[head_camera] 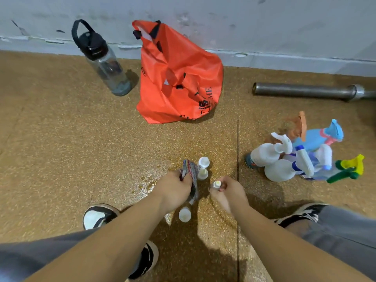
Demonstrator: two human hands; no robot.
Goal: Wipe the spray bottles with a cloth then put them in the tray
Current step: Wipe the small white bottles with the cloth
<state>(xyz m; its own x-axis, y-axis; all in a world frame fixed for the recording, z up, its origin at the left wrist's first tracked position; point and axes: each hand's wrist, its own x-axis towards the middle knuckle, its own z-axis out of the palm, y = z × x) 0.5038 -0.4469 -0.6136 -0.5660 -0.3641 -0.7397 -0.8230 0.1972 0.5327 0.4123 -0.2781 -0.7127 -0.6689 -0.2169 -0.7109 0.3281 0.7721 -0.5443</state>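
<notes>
At lower centre the right grip (227, 193) pinches a small white bottle (216, 184) upright, long axis pointing up at the camera, while the left grip (175, 190), just to its left, clutches the cloth (190, 169), near the bottle but not touching it.

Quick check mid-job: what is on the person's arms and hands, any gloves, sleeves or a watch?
The left hand and right hand wear no gloves, and no watch, band or ring is visible. Both arms are bare to the frame edge, with no sleeves showing.
</notes>
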